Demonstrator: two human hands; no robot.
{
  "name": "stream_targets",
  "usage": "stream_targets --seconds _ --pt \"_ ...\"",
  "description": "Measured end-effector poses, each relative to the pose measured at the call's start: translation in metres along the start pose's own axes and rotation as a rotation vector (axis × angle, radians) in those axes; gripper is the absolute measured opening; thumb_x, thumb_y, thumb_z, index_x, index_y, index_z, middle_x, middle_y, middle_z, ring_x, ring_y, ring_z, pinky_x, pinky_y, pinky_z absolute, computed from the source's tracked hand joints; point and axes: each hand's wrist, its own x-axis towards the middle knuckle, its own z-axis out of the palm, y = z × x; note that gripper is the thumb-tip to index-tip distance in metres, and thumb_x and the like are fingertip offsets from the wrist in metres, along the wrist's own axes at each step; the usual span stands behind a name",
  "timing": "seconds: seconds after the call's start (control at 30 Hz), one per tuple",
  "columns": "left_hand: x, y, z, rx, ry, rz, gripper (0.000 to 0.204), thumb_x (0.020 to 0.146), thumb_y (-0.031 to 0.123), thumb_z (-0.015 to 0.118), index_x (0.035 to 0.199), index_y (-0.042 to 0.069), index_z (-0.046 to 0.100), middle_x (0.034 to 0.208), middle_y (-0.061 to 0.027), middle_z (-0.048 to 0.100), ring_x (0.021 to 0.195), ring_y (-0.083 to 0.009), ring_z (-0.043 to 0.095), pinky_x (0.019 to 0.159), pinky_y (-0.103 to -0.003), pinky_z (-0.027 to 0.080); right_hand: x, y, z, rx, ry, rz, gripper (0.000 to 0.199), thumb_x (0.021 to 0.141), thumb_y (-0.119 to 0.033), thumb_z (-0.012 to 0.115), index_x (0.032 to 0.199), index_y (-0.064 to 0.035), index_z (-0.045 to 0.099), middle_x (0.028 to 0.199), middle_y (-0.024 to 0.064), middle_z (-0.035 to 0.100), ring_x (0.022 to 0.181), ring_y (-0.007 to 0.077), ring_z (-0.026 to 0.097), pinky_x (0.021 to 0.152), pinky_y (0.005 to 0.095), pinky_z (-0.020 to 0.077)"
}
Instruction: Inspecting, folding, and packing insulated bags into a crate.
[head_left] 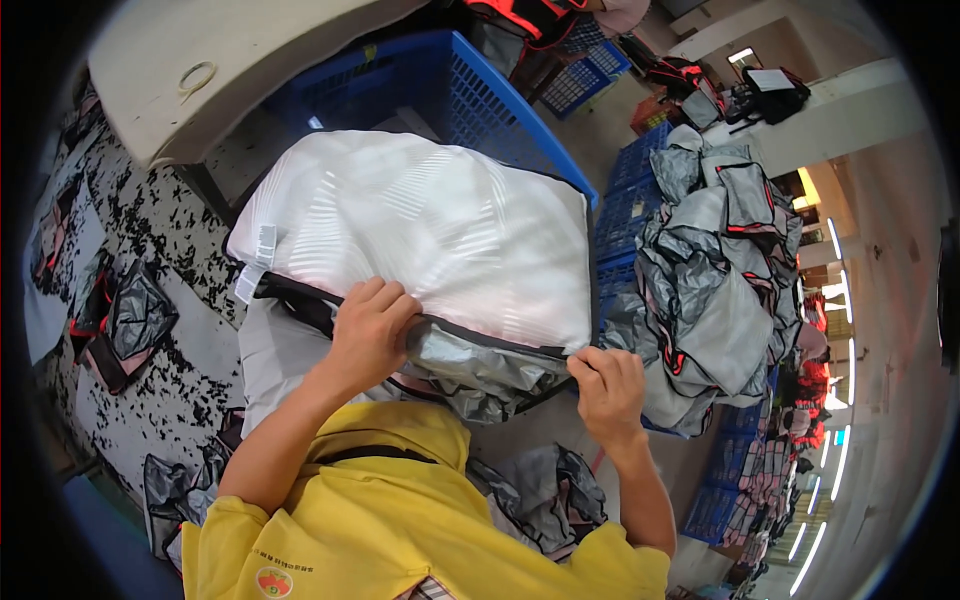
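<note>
A large white bag piece [430, 225] with black edging lies spread before me, its sheer panel faintly striped. Along its near black edge, my left hand [372, 325] is closed, gripping the trim near the middle. My right hand [608, 385] pinches the near right corner of the same piece. Between the hands, shiny silver lining [470, 365] hangs below the edge in folds. Small white labels [257, 262] stick out at the left end.
A blue plastic crate [500, 105] stands behind the piece, beside a pale tabletop [250, 60] holding a ring. On the right, silver and white bag pieces [710, 270] are heaped over blue crates. Black scraps litter the floor [215, 290] at left. Another person [622, 15] is at the top.
</note>
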Motion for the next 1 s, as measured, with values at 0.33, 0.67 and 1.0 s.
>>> stream_targets --seconds 0.33,0.67,1.0 --pt "-0.004 0.018 0.029 0.018 0.142 0.096 0.018 0.071 0.018 0.066 0.086 0.009 0.058 0.086 -0.007 0.054 0.082 -0.0272 0.055 0.073 -0.041 0.043 0.035 -0.037 0.025 0.209 0.039 0.258 0.055 0.077 -0.027 0.09 0.117 -0.0008 0.063 0.087 0.0131 0.057 0.075 0.0332 0.056 0.067 0.042 0.0472" --pt "-0.039 -0.008 -0.043 0.03 0.451 -0.024 0.03 0.068 0.009 0.074 0.096 0.008 0.064 0.098 -0.0078 0.059 0.097 -0.0302 0.059 0.09 -0.045 0.044 -0.022 -0.002 0.108 0.362 -0.011 0.491 0.032 0.084 0.0 0.074 0.115 -0.0002 0.066 0.074 0.0159 0.068 0.063 0.0293 0.069 0.057 0.0388 0.0498" --pt "-0.024 -0.152 -0.101 -0.532 0.268 -1.133 0.056 0.104 0.035 0.061 0.139 -0.007 0.05 0.128 -0.023 0.064 0.115 -0.0284 0.061 0.102 -0.036 0.045 0.015 -0.003 0.092 0.318 -0.349 0.535 0.019 0.091 -0.007 0.072 0.107 -0.0049 0.064 0.065 0.0128 0.059 0.055 0.0309 0.062 0.053 0.0407 0.0444"
